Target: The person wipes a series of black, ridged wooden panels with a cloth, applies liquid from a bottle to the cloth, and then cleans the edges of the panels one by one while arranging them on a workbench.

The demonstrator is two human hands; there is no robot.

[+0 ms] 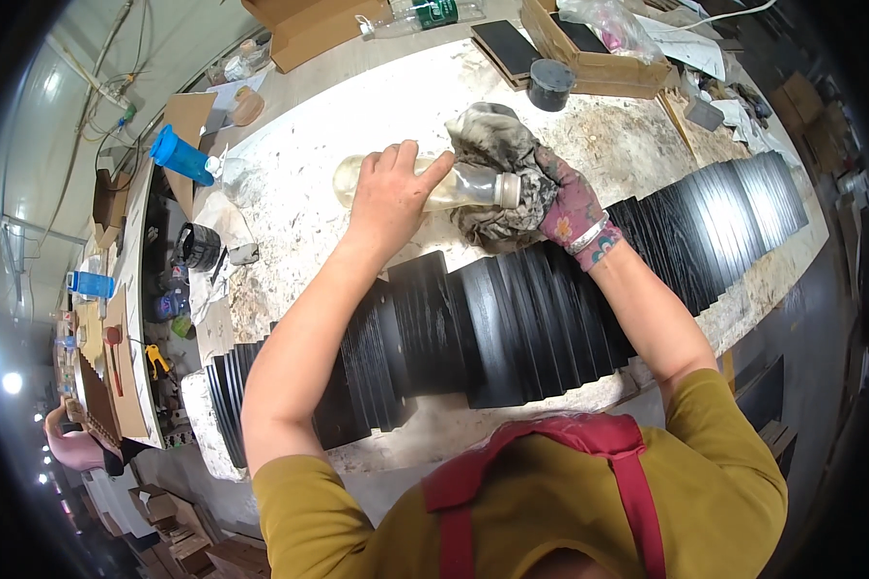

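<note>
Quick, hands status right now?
Left hand: closed around the clear bottle.
Right hand, in a floral glove: holding the stained rag by the bottle's capped end; fingertips partly hidden.

Crumpled grey-stained white cloth (pixel 495 132) partly hides the pink floral-gloved right hand (pixel 572 205); a brown cardboard box (pixel 317 31) at the stained white counter's (pixel 377 116) far edge is cut off.

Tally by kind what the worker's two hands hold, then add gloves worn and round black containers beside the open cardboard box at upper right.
Clear bottle, in the left hand: 1
Bunched rag, in the right hand: 1
Flowered glove, on the right hand: 1
Round black container, beside the cardboard box: 1
Total: 4
</note>
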